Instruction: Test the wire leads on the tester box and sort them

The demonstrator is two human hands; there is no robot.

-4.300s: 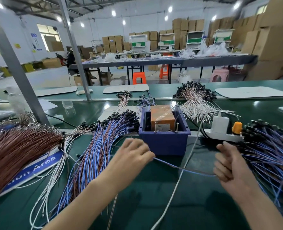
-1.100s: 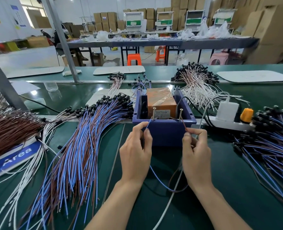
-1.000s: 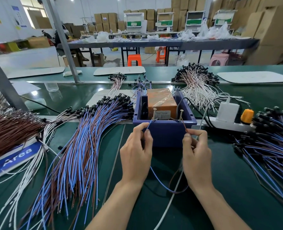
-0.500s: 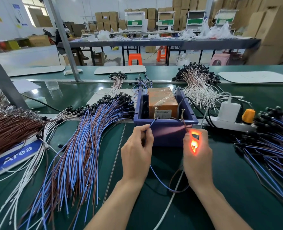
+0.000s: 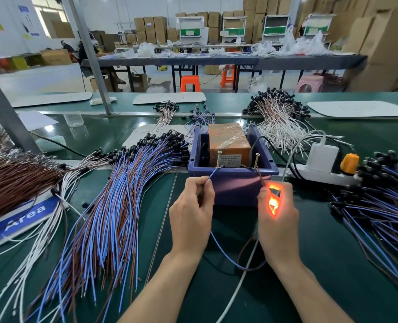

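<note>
Our left hand (image 5: 191, 217) pinches the thin blue wire lead (image 5: 213, 174), right hand (image 5: 280, 229) the brown wire lead (image 5: 260, 177); purple plastic tester box (image 5: 235, 186) at twelve o'clock.

Lower centre: bare surface (image 5: 317, 241) is lying open. Lower left: left wire heap (image 5: 114, 217) is crowding in. Right edge: right wire heap (image 5: 384, 206) is blocking. Centre: tester box (image 5: 235, 185) is standing.

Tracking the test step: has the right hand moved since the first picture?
Yes. The right hand, pinching a lead, moved left from below the power strip to the box front, near its right screw.
</note>
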